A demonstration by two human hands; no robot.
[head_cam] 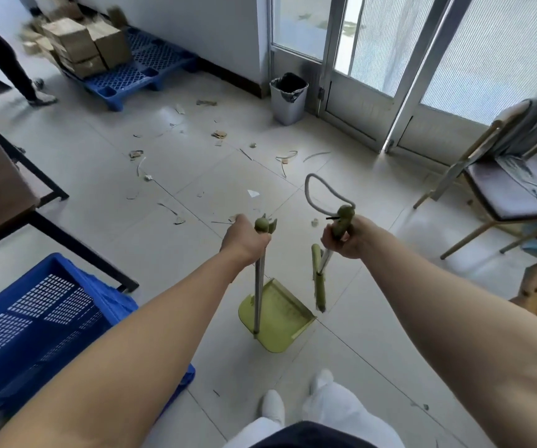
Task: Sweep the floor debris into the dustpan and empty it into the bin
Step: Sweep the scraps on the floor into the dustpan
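The left hand (pixel 244 236) is fisted round the top of the dustpan (pixel 276 313) pole, pan below it; the right hand (pixel 344 237) curls round the broom (pixel 318 286) grip; both look light and stiff, best held high; debris (pixel 218 134) lies beyond both hands, bin (pixel 288 97) farther still.

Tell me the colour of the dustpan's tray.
Yellow-green; the dustpan hangs from the left hand in the head view, the only one.

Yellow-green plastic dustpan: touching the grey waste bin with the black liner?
Apart. Head view: the dustpan is close to the person; a wide stretch of littered floor separates it from the bin.
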